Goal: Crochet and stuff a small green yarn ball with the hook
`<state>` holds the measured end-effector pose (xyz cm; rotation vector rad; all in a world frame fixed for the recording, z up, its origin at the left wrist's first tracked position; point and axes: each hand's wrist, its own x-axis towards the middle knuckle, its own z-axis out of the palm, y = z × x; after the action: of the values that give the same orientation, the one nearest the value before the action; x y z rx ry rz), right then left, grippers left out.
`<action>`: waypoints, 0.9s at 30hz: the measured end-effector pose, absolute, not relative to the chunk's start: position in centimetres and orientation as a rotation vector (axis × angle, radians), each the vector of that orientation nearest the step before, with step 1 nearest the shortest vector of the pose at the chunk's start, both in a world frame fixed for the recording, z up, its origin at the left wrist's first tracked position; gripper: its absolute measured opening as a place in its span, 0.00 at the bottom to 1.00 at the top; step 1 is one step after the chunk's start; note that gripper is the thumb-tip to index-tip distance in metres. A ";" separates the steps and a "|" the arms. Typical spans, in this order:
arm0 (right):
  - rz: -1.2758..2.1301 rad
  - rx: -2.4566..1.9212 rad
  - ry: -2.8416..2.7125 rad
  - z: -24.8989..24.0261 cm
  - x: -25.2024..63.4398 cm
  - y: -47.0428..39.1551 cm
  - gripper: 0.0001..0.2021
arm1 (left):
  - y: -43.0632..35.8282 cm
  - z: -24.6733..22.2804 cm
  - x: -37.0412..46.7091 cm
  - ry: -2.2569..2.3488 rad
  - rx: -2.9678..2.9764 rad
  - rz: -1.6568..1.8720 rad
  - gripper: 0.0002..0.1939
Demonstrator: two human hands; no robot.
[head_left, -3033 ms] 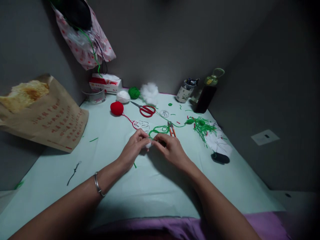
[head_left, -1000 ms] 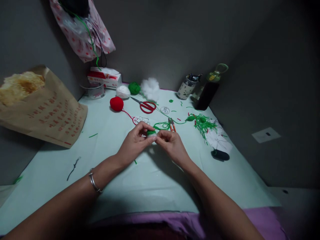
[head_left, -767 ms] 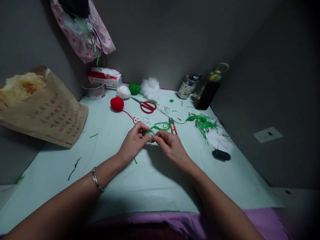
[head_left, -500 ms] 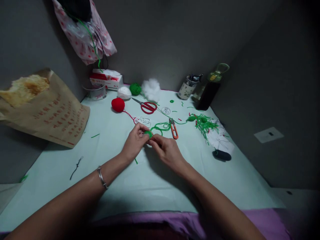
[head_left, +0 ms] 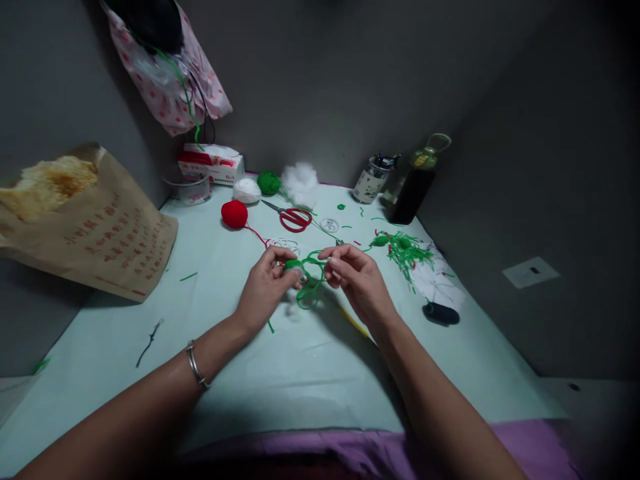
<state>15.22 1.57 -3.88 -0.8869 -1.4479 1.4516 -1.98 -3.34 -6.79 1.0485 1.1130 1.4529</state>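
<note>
Between the thumb and fingers of my left hand (head_left: pixel 265 283) is a small green crocheted piece (head_left: pixel 294 265). Green yarn (head_left: pixel 311 293) hangs in loose loops from it. The yarn runs across to my right hand (head_left: pixel 357 273), whose thumb and forefinger are pinched on it. A thin yellow handle (head_left: pixel 354 321), like a crochet hook's, sticks out beneath the right palm; its tip is hidden, and I cannot tell how it is held. Behind my hands lie a red yarn ball (head_left: pixel 235 214) and red-handled scissors (head_left: pixel 295 220).
White yarn (head_left: pixel 247 191), green yarn (head_left: pixel 269 183) and stuffing (head_left: pixel 300 183) sit at the back. Right are a cup (head_left: pixel 369 183), a bottle (head_left: pixel 414 190), green scraps (head_left: pixel 413 250) and a dark oblong object (head_left: pixel 441 313). A paper bag (head_left: pixel 125 240) stands left.
My right hand has moved right, away from the left, drawing green yarn out between them. The yellow handle has come into sight. The orange thread snips are now mostly covered by my right hand.
</note>
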 end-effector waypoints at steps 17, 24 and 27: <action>1.538 -0.828 -1.392 -3.1 15.5 1.3 0.12 | -3.3 -6.5 -2.2 1.153 1.047 1.435 0.11; 1.389 -0.986 -1.930 -3.9 14.5 1.0 0.19 | -3.7 -6.4 -2.0 1.078 1.079 1.456 0.13; 1.271 -1.068 -1.921 -4.2 14.5 1.0 0.21 | -3.7 -6.2 -2.1 1.048 1.102 1.423 0.13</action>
<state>14.48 1.02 -4.22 -1.0682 -1.9210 1.2710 -2.15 -3.75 -6.21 1.1020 1.0480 1.4226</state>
